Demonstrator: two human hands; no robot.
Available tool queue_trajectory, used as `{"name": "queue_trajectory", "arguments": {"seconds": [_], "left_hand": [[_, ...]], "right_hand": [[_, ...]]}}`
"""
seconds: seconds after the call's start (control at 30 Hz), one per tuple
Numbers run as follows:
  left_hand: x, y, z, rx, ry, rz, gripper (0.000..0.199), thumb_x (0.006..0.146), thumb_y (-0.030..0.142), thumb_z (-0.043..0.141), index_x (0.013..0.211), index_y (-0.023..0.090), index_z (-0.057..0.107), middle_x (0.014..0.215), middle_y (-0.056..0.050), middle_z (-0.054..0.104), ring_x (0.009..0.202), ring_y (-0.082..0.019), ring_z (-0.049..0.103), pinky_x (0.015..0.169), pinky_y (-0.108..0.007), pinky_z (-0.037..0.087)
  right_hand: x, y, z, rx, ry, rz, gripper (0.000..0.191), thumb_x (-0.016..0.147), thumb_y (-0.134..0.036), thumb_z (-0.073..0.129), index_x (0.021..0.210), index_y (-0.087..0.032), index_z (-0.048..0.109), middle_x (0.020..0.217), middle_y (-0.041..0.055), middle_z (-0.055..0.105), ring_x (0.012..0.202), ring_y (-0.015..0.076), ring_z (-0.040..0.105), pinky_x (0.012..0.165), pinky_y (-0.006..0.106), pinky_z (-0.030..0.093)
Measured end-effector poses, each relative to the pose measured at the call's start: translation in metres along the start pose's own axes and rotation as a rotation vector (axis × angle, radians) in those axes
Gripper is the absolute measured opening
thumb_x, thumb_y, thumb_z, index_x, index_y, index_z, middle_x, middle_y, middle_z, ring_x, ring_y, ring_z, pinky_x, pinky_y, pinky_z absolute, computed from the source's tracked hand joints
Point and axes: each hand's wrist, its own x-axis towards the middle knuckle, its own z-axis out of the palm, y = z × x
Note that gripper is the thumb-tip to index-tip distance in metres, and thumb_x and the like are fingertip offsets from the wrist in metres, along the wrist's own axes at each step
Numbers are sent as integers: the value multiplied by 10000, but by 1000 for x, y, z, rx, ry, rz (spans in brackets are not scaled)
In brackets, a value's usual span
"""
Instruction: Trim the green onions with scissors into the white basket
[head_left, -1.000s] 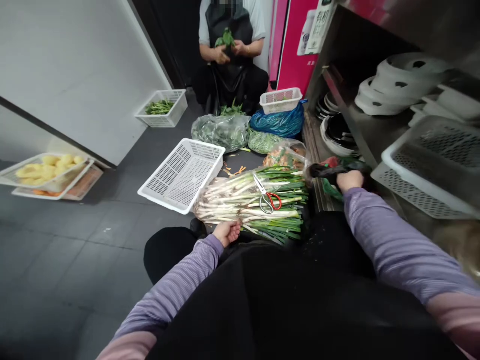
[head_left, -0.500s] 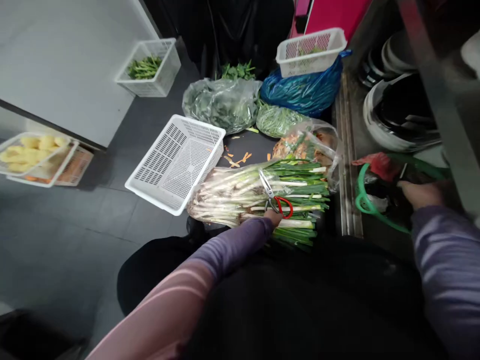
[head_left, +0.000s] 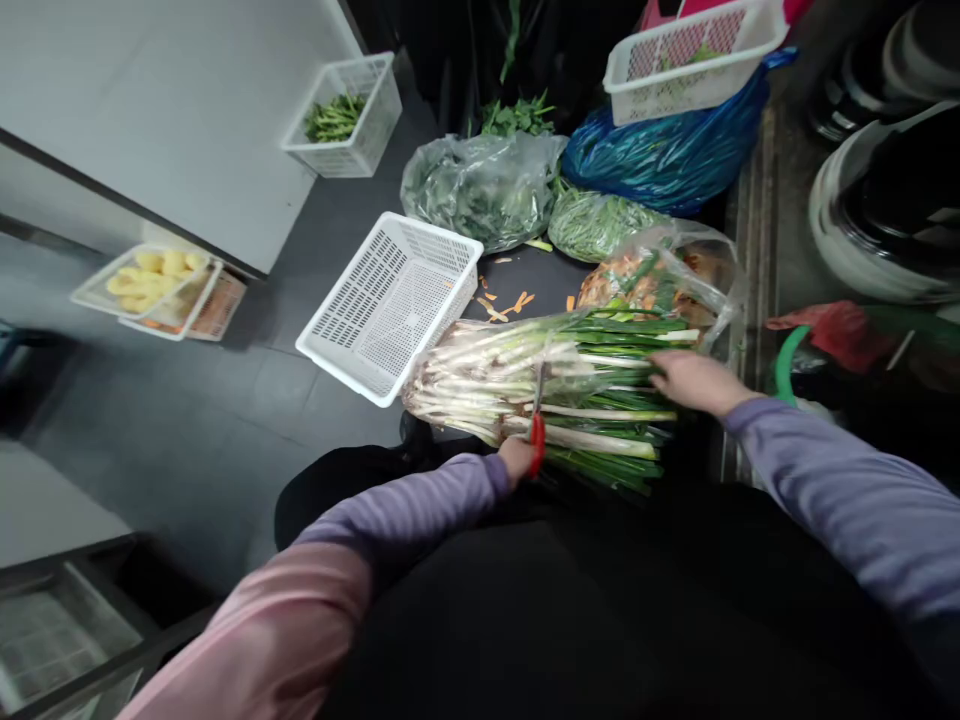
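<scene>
The left hand [head_left: 516, 459] partly hides the scissors [head_left: 538, 442] it grips.

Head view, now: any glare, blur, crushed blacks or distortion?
Head view: highlights streak the blue bag; head view: the clothing at the bottom is near-black, detail mostly lost; head view: the dishes at right look dim and soft; head view: the scallions are brighter and fairly readable; head view: the sleeves look stretched toward the lower corners, probably lens distortion.

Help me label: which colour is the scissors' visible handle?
Red handle, best in the head view.
</scene>
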Motion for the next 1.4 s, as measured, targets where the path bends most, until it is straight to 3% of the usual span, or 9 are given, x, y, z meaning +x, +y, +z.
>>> {"name": "queue_trajectory", "arguments": {"seconds": [0.2,0.37,0.5,0.63,0.77,0.97,1.2,1.33,1.4], "left_hand": [[-102,5,-109,154,-88,118,391,750,416,703,533,175,484,436,14,474,319,-91,443,344,-207,315],[-91,35,-123,23,11,292,245,719,308,709,751,178,505,561,-10,578,519,-177,618,417,-231,457],[-75,52,-124,-185,46,333,357,635,157,694,952,177,532,780,-9,600,810,-227,667,576,-300,566],[-74,56,-136,-259,41,315,479,557,69,611,1018,173,535,816,-3,599,832,-217,656,625,-296,574],[-76,57,-138,-294,-39,213,460,531,59,568,975,173,528,781,-4,601,769,-218,658,601,-324,579],[-79,58,-134,-295,-95,173,446,532,81,578,968,163,534,768,-11,608,747,-214,662,596,-333,582],[-83,60,-136,-275,-30,196,448,569,99,586,1010,138,522,778,-7,609,748,-203,665,620,-338,588],[-85,59,-131,-257,-5,195,455,574,57,542,1021,137,508,763,2,599,741,-196,666,613,-333,591],[-86,57,-128,-251,9,220,469,583,39,529,1039,140,500,766,6,596,747,-194,668,607,-321,586]], "right_hand": [[57,-70,29,151,-107,-134,231,803,-68,496,900,-130,697,1004,185,661,1043,265,598,953,408,399],[99,-171,51,374,-17,-152,521,749,-265,668,1248,-140,584,1202,182,604,1099,256,565,976,361,412],[114,-241,92,572,18,-147,459,681,-325,717,1096,-151,630,1041,110,676,945,215,614,867,312,483],[112,-196,97,614,102,-17,276,802,-286,519,1041,-191,617,885,43,678,720,173,611,729,333,512],[117,-137,77,445,111,-24,220,787,-204,519,959,-166,650,1034,130,656,945,228,581,901,375,443],[135,-149,83,230,58,-136,311,789,-155,530,1073,-131,651,1200,184,589,1163,294,452,996,399,341],[58,-121,131,-7,369,-189,393,895,-234,442,1244,-128,589,1219,160,572,1131,278,452,970,404,322],[13,-129,151,-196,-4,-567,367,934,-197,376,1206,-149,617,1148,151,608,1042,244,492,886,369,352],[-1,-142,160,-301,-143,-532,432,942,-152,314,1306,-143,545,1235,160,572,1085,250,481,893,376,356]]}}
